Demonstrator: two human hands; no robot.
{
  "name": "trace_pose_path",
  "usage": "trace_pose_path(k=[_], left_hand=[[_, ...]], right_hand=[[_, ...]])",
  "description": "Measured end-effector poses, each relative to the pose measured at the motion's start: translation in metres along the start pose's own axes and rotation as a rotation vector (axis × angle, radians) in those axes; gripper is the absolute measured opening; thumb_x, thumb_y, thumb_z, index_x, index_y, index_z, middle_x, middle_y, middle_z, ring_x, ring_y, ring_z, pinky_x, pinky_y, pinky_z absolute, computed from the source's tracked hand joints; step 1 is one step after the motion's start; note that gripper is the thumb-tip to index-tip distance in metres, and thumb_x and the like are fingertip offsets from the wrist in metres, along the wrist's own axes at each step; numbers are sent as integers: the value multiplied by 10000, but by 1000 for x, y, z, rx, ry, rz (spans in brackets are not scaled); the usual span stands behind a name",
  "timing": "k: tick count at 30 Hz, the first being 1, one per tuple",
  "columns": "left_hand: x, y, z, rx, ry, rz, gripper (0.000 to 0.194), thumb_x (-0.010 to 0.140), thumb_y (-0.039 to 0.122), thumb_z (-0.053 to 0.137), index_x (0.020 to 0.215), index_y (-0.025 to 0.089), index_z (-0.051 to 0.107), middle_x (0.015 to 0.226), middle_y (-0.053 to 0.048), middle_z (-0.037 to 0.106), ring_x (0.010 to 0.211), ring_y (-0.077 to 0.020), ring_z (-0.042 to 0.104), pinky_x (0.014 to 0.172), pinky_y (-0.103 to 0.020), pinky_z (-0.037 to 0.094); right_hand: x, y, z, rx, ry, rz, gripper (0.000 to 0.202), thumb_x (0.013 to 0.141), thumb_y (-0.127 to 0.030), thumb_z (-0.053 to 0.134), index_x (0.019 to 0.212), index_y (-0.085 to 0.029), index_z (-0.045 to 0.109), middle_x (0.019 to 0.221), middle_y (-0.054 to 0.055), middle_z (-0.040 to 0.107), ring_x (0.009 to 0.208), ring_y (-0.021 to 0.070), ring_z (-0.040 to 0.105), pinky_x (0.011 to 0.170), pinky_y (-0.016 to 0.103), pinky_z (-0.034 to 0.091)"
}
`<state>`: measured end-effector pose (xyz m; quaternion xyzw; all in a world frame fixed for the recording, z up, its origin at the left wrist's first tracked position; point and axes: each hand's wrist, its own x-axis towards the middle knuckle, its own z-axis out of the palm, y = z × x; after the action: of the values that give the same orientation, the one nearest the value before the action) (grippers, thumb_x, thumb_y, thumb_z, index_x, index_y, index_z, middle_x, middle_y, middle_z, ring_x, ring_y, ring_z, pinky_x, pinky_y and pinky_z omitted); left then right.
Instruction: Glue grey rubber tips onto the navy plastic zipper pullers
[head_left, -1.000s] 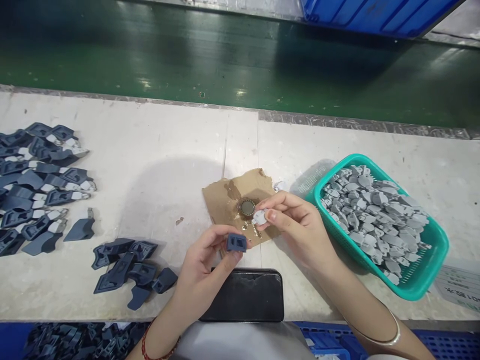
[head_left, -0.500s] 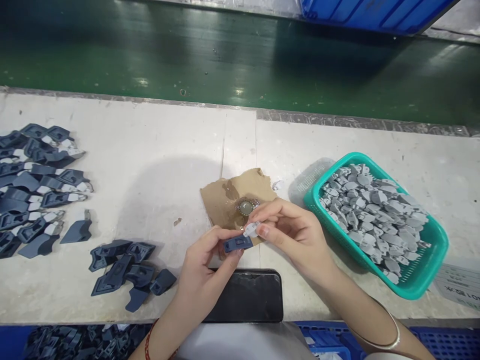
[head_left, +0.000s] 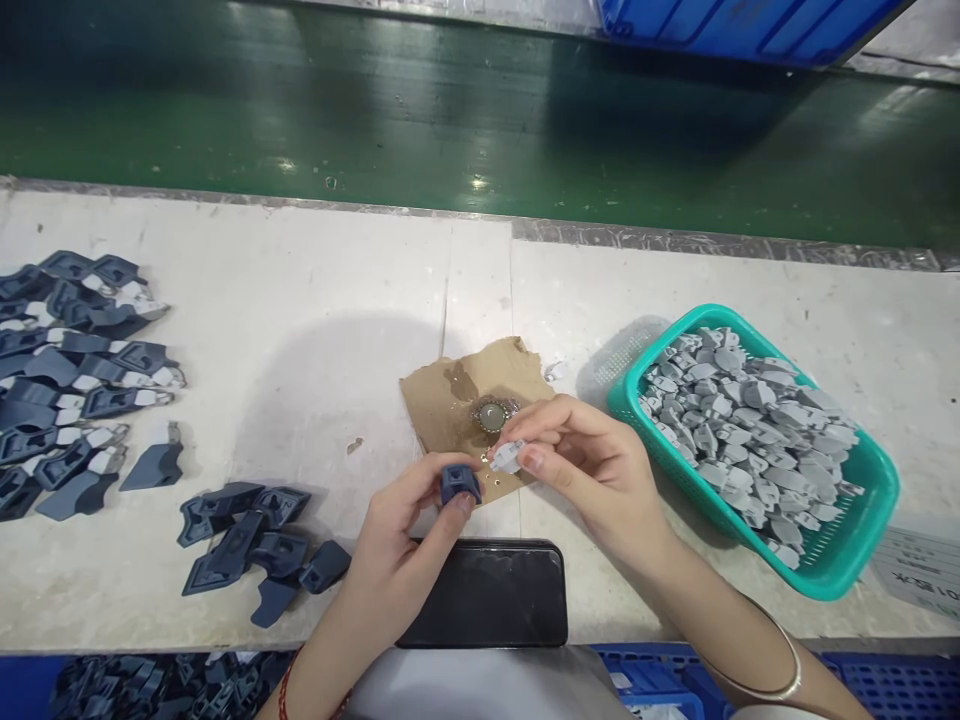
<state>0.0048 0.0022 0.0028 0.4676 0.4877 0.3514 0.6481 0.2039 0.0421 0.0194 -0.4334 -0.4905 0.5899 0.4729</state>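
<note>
Dark part has turned in left hand; sheet shows "01".

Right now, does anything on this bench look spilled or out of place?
Yes: the torn cardboard carries dark, wet-looking stains around a small round container, perhaps spilled liquid. The black phone at the near edge of the bench also seems an odd item for a work surface.

Navy part, pale-grey piece, teal basket
</note>
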Motion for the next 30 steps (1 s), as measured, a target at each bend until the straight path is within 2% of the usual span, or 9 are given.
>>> trace_pose_path(k=[8,19,25,30], left_hand=[[0,3,-2,247,-154,34,274,1117,351,410,1249,271,637,995,-13,561,921,-169,531,838,-278,417],[-2,2,-1,329,-154,61,294,1120,335,391,1312,314,613,1036,-12,598,1027,-181,585,865,-262,447],[-2,1,-1,318,-150,51,258,1108,337,409,1227,286,632,986,-17,613,909,-188,591,806,-281,465],[0,5,-1,377,-182,20,269,1110,383,372,982,238,559,941,-23,577,867,-193,567,764,-301,440]], right_hand=[[-2,2,5,-39,-52,0,84,958,-290,747,936,-213,719,884,51,774,785,154,739,714,274,623],[-2,6,3,-82,-115,14,104,969,-299,729,927,-208,702,876,41,749,748,141,704,667,261,590],[0,-1,0,-176,-166,-17,155,980,-279,712,847,-206,682,887,48,754,760,145,695,648,257,575],[0,-9,-5,-280,-213,-38,167,984,-237,693,820,-204,690,823,43,731,767,158,683,637,260,555]])
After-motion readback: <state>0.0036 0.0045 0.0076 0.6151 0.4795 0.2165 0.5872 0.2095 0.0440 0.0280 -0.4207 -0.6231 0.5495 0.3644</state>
